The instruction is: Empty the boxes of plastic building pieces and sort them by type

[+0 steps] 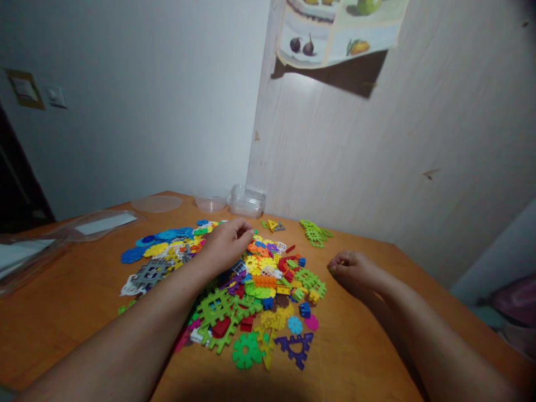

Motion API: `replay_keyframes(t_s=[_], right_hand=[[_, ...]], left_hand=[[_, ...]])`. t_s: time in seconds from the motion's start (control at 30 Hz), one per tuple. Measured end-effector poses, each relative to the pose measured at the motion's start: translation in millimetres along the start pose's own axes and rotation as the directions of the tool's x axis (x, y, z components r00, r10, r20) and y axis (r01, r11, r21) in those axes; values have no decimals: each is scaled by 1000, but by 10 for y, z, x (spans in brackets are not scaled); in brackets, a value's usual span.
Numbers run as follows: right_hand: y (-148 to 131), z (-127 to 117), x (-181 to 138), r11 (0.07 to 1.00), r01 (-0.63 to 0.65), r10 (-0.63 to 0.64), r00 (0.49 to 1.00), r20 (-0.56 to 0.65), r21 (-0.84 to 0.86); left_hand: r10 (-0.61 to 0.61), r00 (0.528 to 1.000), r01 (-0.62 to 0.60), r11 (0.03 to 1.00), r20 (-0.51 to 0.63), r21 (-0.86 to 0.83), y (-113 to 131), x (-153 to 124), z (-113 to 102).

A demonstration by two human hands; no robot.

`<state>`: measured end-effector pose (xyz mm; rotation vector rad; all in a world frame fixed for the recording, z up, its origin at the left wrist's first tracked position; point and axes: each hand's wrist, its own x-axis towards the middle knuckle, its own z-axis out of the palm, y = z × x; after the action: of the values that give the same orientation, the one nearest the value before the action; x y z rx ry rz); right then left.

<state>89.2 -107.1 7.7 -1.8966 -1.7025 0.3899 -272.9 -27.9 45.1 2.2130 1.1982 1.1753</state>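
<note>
A mixed pile of colourful plastic building pieces (265, 281) covers the middle of the wooden table. Above the pile's upper part is my left hand (228, 241), its fingers curled in with the thumb against them; whatever they hold is hidden. Just right of the pile, my right hand (349, 267) is low over the table, fingers pinched. A speck of green shows at its fingertips, probably a small green piece. Closest to this hand lies a green lattice plate (310, 281). A purple triangle (296, 348) and a green flower disc (246, 350) lie at the pile's near edge.
Behind the pile stand a clear square container (247, 201) and a round clear bowl (210, 201). Green lattice pieces (312, 233) and a small yellow-and-grey group (274, 225) lie at the back. Flat plastic packages (104, 224) are at left. Walls border the table's far side.
</note>
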Motion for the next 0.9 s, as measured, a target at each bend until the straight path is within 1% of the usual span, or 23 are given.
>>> replay_keyframes(t_s=[0.13, 0.2, 0.27, 0.33, 0.43, 0.47, 0.53, 0.63, 0.73, 0.83, 0.9], right_hand=[[-3, -24, 67, 993, 52, -61, 994, -93, -103], [-51, 16, 71, 987, 61, -84, 985, -148, -151], [-135, 96, 61, 975, 87, -123, 978, -169, -205], [-236, 196, 59, 955, 164, -199, 972, -125, -247], [-355, 339, 91, 916, 308, -321, 947, -11, -258], [-376, 378, 109, 904, 340, -348, 937, 17, -258], [-392, 439, 142, 900, 362, -362, 931, 45, -241], [-366, 483, 171, 923, 337, -337, 941, 30, -186], [-312, 432, 193, 950, 275, -285, 958, -44, -148], [-233, 242, 231, 978, 180, -196, 965, -171, -108], [-167, 60, 249, 990, 113, -129, 963, -237, -81]], left_hand=[[2, 1000, -2, 1000, 10, 2, -22, 5, 19], [12, 1000, -12, 1000, 19, 7, -29, 7, 28], [28, 999, -29, 999, 24, 23, -29, 5, 35], [49, 998, -51, 998, 39, 48, -21, -4, 39], [90, 991, -97, 993, 97, 70, 13, -36, 52], [110, 987, -119, 990, 119, 74, 31, -52, 59], [159, 972, -176, 980, 172, 88, 81, -93, 74], [246, 924, -288, 951, 293, 109, 182, -166, 92], [307, 851, -390, 913, 427, 120, 272, -232, 104], [360, 767, -487, 866, 531, 117, 297, -275, 123], [378, 733, -525, 843, 566, 117, 278, -289, 142]])
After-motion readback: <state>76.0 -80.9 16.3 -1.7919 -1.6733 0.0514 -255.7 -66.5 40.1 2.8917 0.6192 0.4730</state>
